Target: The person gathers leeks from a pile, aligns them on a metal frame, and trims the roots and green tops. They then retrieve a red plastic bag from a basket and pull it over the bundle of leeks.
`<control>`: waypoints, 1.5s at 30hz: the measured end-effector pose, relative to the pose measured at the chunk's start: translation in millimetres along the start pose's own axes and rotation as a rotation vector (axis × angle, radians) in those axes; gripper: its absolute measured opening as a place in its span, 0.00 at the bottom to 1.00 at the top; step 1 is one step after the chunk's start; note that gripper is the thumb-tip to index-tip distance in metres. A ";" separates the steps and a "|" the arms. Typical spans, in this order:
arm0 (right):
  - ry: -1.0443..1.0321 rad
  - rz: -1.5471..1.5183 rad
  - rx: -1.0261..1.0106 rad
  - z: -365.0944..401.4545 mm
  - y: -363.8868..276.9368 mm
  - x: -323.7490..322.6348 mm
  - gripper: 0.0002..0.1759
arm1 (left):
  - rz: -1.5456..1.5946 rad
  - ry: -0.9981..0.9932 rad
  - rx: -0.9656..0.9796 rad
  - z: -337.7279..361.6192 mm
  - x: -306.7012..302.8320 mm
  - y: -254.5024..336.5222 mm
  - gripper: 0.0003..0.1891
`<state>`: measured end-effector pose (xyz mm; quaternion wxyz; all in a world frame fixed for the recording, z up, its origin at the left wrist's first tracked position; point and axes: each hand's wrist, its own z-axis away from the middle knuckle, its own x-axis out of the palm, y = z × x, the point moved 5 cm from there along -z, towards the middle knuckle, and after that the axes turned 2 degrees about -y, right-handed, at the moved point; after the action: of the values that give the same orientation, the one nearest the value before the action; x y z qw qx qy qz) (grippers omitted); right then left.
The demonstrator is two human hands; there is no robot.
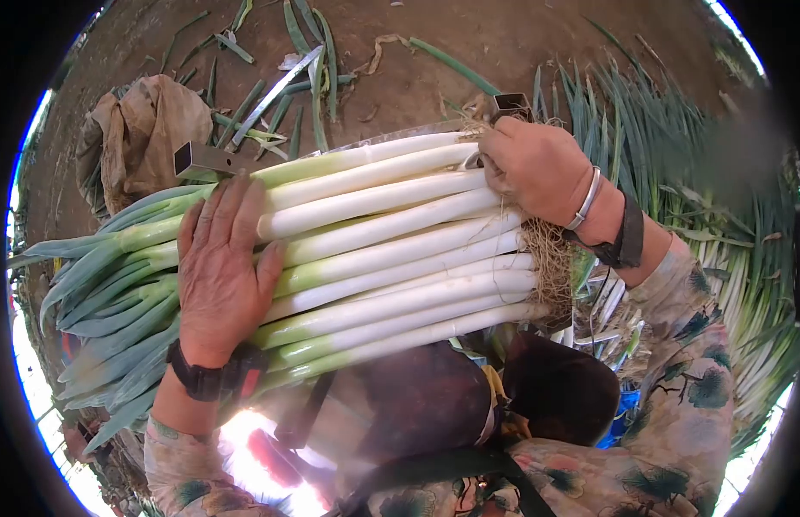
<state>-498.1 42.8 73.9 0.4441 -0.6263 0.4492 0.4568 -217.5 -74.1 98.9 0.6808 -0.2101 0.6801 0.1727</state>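
— Where are the leeks?

— The bundle of leeks [391, 250] lies crosswise in front of the person. The white shafts lie side by side, with the roots [548, 258] to the right and the green leaves fanning out to the left. It rests on a metal frame [202, 160], whose square tube ends show at the far side.

— And the hands?

— The left hand [221, 280] lies flat on top, where white turns to green. Its fingers [238, 211] are spread open and grip nothing. I'd judge the palm presses down to stop the round stalks rolling apart.

— The right one?

— The right hand [533, 168] is at the root end, on the far corner, with its back to the camera. Its fingers curl out of sight, so I cannot tell whether they clasp anything. It looks placed to hold the ends level.

— What's around them?

— A heap of more leeks [684, 181] lies just to the right. A crumpled cloth [146, 129] sits beyond the frame on the left, and loose leaves [307, 69] are scattered on the bare soil [477, 39].
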 end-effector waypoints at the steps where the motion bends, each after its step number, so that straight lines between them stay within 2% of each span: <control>1: 0.028 -0.012 0.028 0.6 0.6 -3.1 0.04 | 0.004 0.006 0.005 -0.2 -0.2 -0.6 0.30; 6: 0.148 -0.076 0.091 6.1 2.3 -14.3 0.07 | 0.038 0.021 0.011 0.6 -0.7 -2.6 0.29; 9: 0.188 0.131 0.263 33.0 35.7 -21.4 0.05 | 0.060 0.021 -0.001 0.7 -0.3 -2.9 0.28; 11: 0.217 0.133 0.489 69.7 71.5 -22.5 0.05 | 0.055 0.027 0.001 0.8 -0.3 -4.0 0.28; 13: 0.078 0.285 0.764 104.8 104.4 -36.7 0.08 | 0.052 0.027 0.000 1.9 0.1 -4.0 0.28; 16: -0.097 0.557 0.820 148.2 148.6 -47.3 0.11 | 0.051 0.030 -0.001 1.7 1.0 -2.0 0.28; 19: 0.021 0.273 0.666 85.4 102.8 -68.5 0.14 | 0.031 0.040 0.008 1.0 0.4 -2.9 0.27; 21: 0.082 -0.063 0.619 41.9 68.4 -60.3 0.16 | 0.021 0.032 0.013 1.1 -0.3 -1.1 0.27; 23: -0.066 -0.342 0.626 9.7 37.9 -40.8 0.16 | 0.015 0.032 0.020 1.1 0.1 -1.3 0.27; 26: -0.420 0.150 0.372 -18.1 24.1 -3.4 0.15 | 0.016 0.042 0.024 1.0 0.3 -1.1 0.27; 29: -0.397 0.054 0.463 -21.3 36.0 10.2 0.15 | 0.018 0.045 0.022 0.7 0.1 -0.2 0.26; 32: -0.385 -0.090 0.407 -23.4 48.4 10.9 0.15 | 0.014 0.038 0.017 0.1 -0.9 -0.8 0.26; 38: -0.385 -0.083 0.412 -24.2 37.4 9.1 0.18 | 0.029 0.053 0.020 1.7 -0.2 -1.7 0.26; 41: -0.352 0.046 0.427 -19.9 30.4 5.5 0.16 | 0.044 0.054 0.021 1.6 -1.3 -3.4 0.26; 45: 0.002 0.165 0.466 33.9 69.0 -30.5 0.11 | 0.071 0.041 0.010 2.5 -0.7 -5.0 0.26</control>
<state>-576.2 66.5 87.1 0.5373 -0.4684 0.5927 0.3750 -212.8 -77.0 99.8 0.6611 -0.1857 0.7020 0.1889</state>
